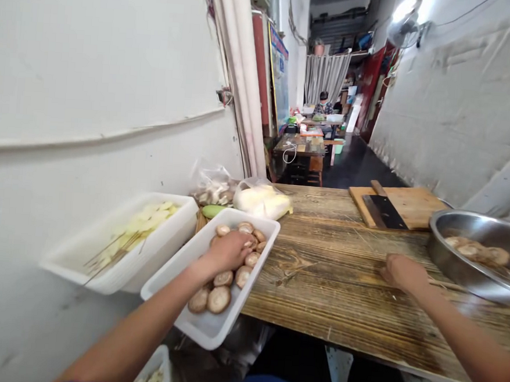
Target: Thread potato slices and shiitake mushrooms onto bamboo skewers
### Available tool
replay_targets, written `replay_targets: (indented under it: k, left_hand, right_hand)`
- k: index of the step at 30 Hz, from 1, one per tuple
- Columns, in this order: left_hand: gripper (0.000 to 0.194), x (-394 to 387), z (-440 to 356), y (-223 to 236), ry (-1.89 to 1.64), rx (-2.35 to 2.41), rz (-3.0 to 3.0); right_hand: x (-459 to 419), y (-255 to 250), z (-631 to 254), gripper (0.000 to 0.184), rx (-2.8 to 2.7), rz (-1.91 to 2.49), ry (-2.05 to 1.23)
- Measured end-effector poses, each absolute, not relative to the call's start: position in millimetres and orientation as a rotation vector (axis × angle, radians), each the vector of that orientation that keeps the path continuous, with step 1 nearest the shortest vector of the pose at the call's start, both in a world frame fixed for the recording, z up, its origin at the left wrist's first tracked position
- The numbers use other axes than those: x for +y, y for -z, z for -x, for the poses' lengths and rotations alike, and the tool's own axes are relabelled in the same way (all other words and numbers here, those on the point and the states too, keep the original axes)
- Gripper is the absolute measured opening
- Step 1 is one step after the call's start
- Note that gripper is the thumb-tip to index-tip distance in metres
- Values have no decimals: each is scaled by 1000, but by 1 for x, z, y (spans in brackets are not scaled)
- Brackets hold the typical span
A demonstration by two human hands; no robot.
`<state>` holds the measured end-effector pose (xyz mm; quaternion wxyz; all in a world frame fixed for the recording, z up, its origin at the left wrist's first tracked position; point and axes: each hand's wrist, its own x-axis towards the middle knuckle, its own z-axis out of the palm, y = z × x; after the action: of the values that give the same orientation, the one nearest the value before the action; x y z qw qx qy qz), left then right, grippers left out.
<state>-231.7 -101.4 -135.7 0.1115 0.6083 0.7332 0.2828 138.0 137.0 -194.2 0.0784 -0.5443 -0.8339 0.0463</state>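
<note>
My left hand (228, 250) is in a white plastic tray of brown-capped mushrooms (219, 299), its fingers curled round a mushroom mostly hidden under them. The tray (205, 334) sits tilted at the table's left edge. Above the wooden tabletop, my right hand (400, 272) is closed. A thin pale stick, like a bamboo skewer (443, 283), shows just past its wrist, in line with the fist; the part inside the fingers is hidden. To the right of that hand is a steel basin (484, 282) holding several mushrooms (478, 251).
A cleaver (384, 212) lies on a cutting board (415, 205) at the back right. White stacked trays (117, 286) with pale slices and skewers stand left. Plastic bags (263, 200) and a green vegetable (213, 211) lie behind the mushroom tray. Far back, a person (322, 105) sits.
</note>
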Motion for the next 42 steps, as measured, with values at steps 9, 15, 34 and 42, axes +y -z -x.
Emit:
replay_targets:
  k: [9,15,34,42]
  left_hand:
    - [14,-25,273,190,-525,2020,-2110]
    - [11,-34,290,154,-551,2059,-2110]
    - [15,-63,57,167,-1664,983,-296]
    - [10,-43,47,188,-1476,900,-155]
  right_hand:
    - [76,212,-129,16,-2560,1384,-482]
    - [14,227,-135,45,-2111,1191,-1350]
    - [-103,189,-157,38,-2029,890,-908]
    - [-110,199,-172,35,-2089,1043,-901]
